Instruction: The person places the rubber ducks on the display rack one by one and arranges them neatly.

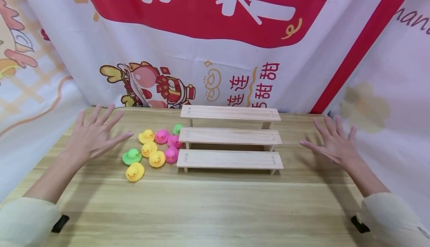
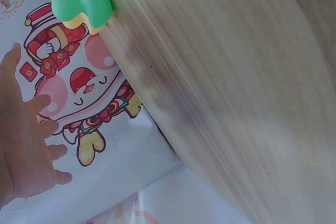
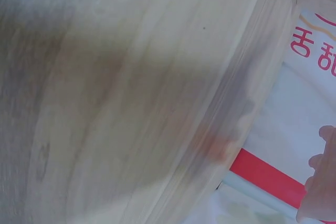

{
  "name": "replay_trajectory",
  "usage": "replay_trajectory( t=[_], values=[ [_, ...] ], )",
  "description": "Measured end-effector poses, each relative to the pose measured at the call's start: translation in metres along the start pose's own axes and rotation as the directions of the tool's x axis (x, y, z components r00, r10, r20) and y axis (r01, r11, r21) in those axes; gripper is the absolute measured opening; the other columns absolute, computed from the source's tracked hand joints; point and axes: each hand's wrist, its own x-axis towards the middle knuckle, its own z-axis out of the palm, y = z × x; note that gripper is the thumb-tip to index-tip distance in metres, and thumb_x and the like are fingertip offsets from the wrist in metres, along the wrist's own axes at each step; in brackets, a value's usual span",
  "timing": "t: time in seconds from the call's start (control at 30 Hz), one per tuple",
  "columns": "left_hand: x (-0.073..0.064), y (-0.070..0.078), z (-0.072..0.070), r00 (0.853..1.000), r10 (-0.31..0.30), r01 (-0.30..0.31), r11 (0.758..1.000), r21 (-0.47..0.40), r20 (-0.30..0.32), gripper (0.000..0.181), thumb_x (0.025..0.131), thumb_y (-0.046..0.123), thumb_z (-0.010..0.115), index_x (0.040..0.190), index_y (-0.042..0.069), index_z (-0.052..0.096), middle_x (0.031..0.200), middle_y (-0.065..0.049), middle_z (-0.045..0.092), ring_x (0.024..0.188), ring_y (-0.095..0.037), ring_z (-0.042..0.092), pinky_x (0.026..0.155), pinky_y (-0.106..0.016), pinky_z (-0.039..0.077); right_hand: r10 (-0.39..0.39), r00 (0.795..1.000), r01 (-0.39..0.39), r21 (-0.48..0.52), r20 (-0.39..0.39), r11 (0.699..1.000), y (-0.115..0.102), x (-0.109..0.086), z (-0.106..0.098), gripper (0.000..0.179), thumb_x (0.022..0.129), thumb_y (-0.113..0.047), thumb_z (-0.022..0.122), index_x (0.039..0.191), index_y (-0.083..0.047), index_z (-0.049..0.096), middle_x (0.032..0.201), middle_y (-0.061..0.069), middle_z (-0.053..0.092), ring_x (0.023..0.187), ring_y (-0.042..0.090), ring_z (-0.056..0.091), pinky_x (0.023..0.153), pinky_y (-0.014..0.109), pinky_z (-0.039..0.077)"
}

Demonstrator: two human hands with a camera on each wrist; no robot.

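In the head view my left hand (image 1: 94,135) is spread with straight fingers over the left side of the table and holds nothing. Just to its right sits a cluster of small rubber ducks: a green duck (image 1: 131,157) nearest the thumb, several yellow ones such as the front yellow duck (image 1: 135,172), and pink ones including a pink duck (image 1: 171,154). Three pale wooden shelves, stepped like stairs, stand beside them; the lowest is the front shelf (image 1: 230,159). On the far right my right hand (image 1: 334,142) is likewise spread and empty, apart from the shelves.
The wood-grain table (image 1: 215,209) stretches toward me. Behind it hangs a printed white and red cloth (image 1: 201,52), with cloth walls on both sides. Another green duck (image 1: 177,129) is partly hidden by the middle shelf (image 1: 230,136). The top shelf (image 1: 230,113) stands near the back cloth.
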Motion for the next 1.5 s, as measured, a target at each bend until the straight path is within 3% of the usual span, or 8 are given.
replay_trajectory(
  t=[0.3, 0.57, 0.8, 0.93, 1.07, 1.27, 1.43, 1.5],
  values=[
    [0.000, 0.006, -0.002, 1.000, 0.022, -0.022, 1.000, 0.003, -0.004, 0.088, 0.098, 0.070, 0.049, 0.162, 0.011, 0.034, 0.170, -0.020, 0.015, 0.153, -0.052, 0.012, 0.119, -0.073, -0.006, -0.019, 0.999, 0.019, -0.006, 0.033, 1.000, -0.012, 0.001, -0.004, 0.099, 0.096, -0.072, 0.050, 0.167, -0.013, 0.015, 0.171, 0.025, 0.002, 0.155, 0.048, -0.011, 0.110, 0.080, -0.016],
    [0.002, 0.016, -0.004, 0.999, 0.046, -0.046, 0.999, -0.003, 0.024, 0.088, 0.099, 0.069, 0.048, 0.162, 0.009, 0.033, 0.170, -0.021, 0.014, 0.154, -0.053, 0.009, 0.119, -0.071, -0.011, -0.049, 0.999, 0.048, 0.032, 0.022, 0.998, -0.031, 0.000, -0.009, 0.097, 0.095, -0.070, 0.054, 0.166, -0.012, 0.021, 0.172, 0.023, 0.006, 0.156, 0.047, -0.006, 0.111, 0.079, -0.015],
    [0.006, 0.027, -0.004, 0.991, 0.087, -0.079, 0.994, -0.081, 0.105, 0.089, 0.099, 0.067, 0.051, 0.162, 0.008, 0.031, 0.169, -0.023, 0.017, 0.153, -0.052, 0.015, 0.117, -0.077, 0.003, -0.099, 0.995, 0.096, 0.101, 0.026, 0.990, -0.051, 0.002, -0.014, 0.094, 0.096, -0.066, 0.057, 0.165, -0.010, 0.025, 0.171, 0.021, 0.010, 0.158, 0.043, -0.006, 0.115, 0.077, -0.010],
    [0.009, 0.031, -0.003, 0.982, 0.106, -0.082, 0.984, -0.156, 0.154, 0.089, 0.099, 0.064, 0.054, 0.162, 0.005, 0.031, 0.167, -0.026, 0.021, 0.150, -0.053, 0.022, 0.117, -0.075, 0.015, -0.145, 0.989, 0.136, 0.162, 0.042, 0.977, -0.065, 0.007, -0.016, 0.091, 0.097, -0.061, 0.060, 0.164, -0.008, 0.028, 0.168, 0.025, 0.021, 0.157, 0.046, 0.003, 0.116, 0.079, 0.000],
    [0.010, 0.031, -0.003, 0.979, 0.115, -0.081, 0.977, -0.200, 0.165, 0.085, 0.102, 0.059, 0.054, 0.160, 0.002, 0.034, 0.164, -0.029, 0.028, 0.146, -0.055, 0.031, 0.115, -0.074, 0.025, -0.206, 0.977, 0.192, 0.196, 0.051, 0.962, -0.077, 0.013, -0.016, 0.086, 0.097, -0.057, 0.062, 0.161, -0.007, 0.034, 0.164, 0.026, 0.032, 0.154, 0.049, 0.018, 0.116, 0.076, 0.015],
    [0.013, 0.032, -0.002, 0.978, 0.116, -0.065, 0.959, -0.274, 0.173, 0.076, 0.105, 0.054, 0.052, 0.157, 0.000, 0.038, 0.158, -0.031, 0.038, 0.143, -0.055, 0.036, 0.114, -0.072, 0.029, -0.237, 0.971, 0.216, 0.291, 0.040, 0.932, -0.087, 0.017, -0.013, 0.073, 0.099, -0.046, 0.063, 0.154, -0.002, 0.045, 0.157, 0.028, 0.042, 0.146, 0.050, 0.034, 0.114, 0.073, 0.027],
    [0.017, 0.033, 0.000, 0.973, 0.116, -0.048, 0.948, -0.315, 0.201, 0.072, 0.107, 0.051, 0.050, 0.155, -0.002, 0.041, 0.153, -0.033, 0.043, 0.141, -0.055, 0.038, 0.114, -0.071, 0.030, -0.281, 0.960, 0.255, 0.385, 0.013, 0.887, -0.090, 0.022, -0.010, 0.060, 0.100, -0.037, 0.066, 0.146, 0.000, 0.056, 0.148, 0.025, 0.055, 0.141, 0.046, 0.045, 0.114, 0.067, 0.034],
    [0.019, 0.033, 0.002, 0.973, 0.118, -0.048, 0.944, -0.328, 0.198, 0.070, 0.107, 0.048, 0.052, 0.154, -0.003, 0.043, 0.151, -0.033, 0.046, 0.137, -0.055, 0.043, 0.112, -0.071, 0.034, -0.297, 0.955, 0.268, 0.410, 0.008, 0.872, -0.091, 0.025, -0.008, 0.056, 0.099, -0.035, 0.069, 0.142, 0.001, 0.060, 0.143, 0.023, 0.060, 0.137, 0.044, 0.051, 0.110, 0.064, 0.041]
  ],
)
